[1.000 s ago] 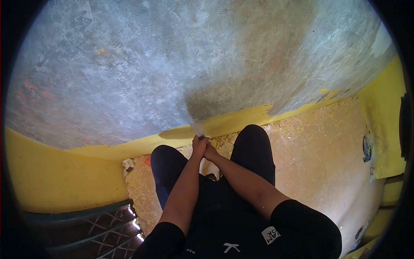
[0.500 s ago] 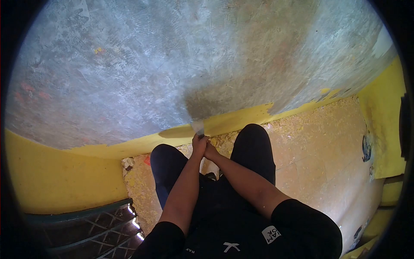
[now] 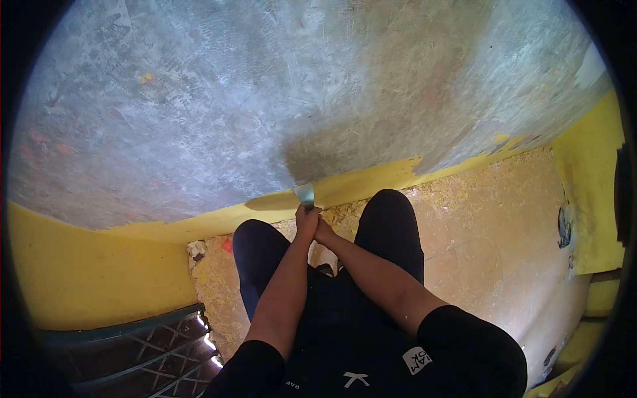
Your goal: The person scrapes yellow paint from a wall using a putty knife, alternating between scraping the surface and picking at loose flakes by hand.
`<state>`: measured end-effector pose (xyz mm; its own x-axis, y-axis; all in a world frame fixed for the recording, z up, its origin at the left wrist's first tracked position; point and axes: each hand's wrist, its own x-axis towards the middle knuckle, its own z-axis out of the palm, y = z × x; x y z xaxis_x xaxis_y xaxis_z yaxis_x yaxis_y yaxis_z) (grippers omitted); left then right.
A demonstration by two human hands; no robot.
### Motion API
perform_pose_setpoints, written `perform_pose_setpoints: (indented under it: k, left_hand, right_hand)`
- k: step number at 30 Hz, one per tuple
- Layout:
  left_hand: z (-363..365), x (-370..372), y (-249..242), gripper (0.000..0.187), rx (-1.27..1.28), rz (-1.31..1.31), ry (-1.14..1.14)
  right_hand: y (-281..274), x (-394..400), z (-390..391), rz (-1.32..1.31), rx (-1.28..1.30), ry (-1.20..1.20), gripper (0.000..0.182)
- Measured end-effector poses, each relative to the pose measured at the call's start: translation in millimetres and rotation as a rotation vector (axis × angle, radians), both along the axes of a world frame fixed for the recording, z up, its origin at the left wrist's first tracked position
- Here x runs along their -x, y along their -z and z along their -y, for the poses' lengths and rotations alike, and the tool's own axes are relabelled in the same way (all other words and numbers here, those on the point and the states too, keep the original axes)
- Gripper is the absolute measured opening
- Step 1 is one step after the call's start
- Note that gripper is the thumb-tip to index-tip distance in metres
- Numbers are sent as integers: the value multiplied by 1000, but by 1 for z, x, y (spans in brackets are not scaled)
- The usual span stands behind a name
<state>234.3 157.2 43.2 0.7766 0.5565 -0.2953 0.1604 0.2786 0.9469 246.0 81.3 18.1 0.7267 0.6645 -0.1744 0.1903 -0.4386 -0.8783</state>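
Observation:
Both of my hands are closed together between my knees around the handle of a paint scraper (image 3: 304,194). My left hand (image 3: 306,224) grips close to the blade, and my right hand (image 3: 324,231) wraps the lower part beside it. Most of the handle is hidden by my fingers. The flat metal blade points at the wall (image 3: 219,119), with its edge at the border between bare grey plaster and a strip of yellow paint (image 3: 345,186). A dark shadow falls on the plaster just above the blade.
Yellow paint flakes (image 3: 438,197) litter the tiled floor (image 3: 478,252) along the wall's foot. A dark metal lattice (image 3: 146,351) stands at lower left. A whitish chunk (image 3: 197,250) and a red scrap (image 3: 227,245) lie in the left corner. A dark crumpled item (image 3: 564,227) is at right.
The scraper blade has gone from pale and blurred to a sharper, bluish look, its angle slightly different. My hands have stayed almost in the same place, both still gripping.

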Motion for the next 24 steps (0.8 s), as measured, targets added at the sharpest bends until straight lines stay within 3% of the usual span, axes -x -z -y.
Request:
perform_pose_setpoints:
  k: [3,5,6,7,8,9,10,12,13,15,17,18,19,20,21,24]
  left_hand:
    - [-7,-5,8,17,-26,-28,3]
    - [-11,0,9,17,-62,-61,-15]
    - [-12,0,7,15,-65,-91,-21]
    - [-13,2,2,13,-68,-118,-31]
    - [-15,7,3,13,-74,-119,-61]
    - [-16,11,5,16,-94,-45,-37]
    - [-16,11,6,19,-116,33,-9]
    - [-20,8,2,15,-127,54,-36]
    - [-28,2,-4,18,-190,138,-60]
    - [-33,-5,-33,22,-256,211,-98]
    - [-10,10,-89,25,-246,349,-53]
    - [0,24,-89,25,-231,324,-60]
    - [10,36,-81,26,-273,292,-55]
    - [16,41,-77,26,-322,271,-43]
    - [21,42,-75,26,-318,269,-37]
    - [24,34,-23,37,-540,-223,162]
  right_hand:
    - [-26,-6,-1,-175,8,1,42]
    - [-7,-5,-9,-460,133,-14,54]
    - [8,-1,-16,-463,134,-39,54]
    - [48,2,-25,-467,-7,44,53]
    - [11,6,-29,-471,-148,124,53]
    - [-25,2,-14,-382,104,-60,51]
    - [-15,6,-21,-375,103,-87,51]
    - [29,12,-35,365,-275,254,46]
    - [15,8,-33,363,-277,234,46]
    - [-45,-12,-28,120,-421,175,42]
    - [-67,-16,-17,70,-496,53,41]
    - [-74,-11,-8,35,-577,-57,39]
    - [-72,-2,2,-157,-588,-43,40]
    - [-71,5,10,-167,-579,-38,40]
    - [-73,9,16,-222,-448,-54,40]
    - [-55,12,32,-372,-64,-95,41]
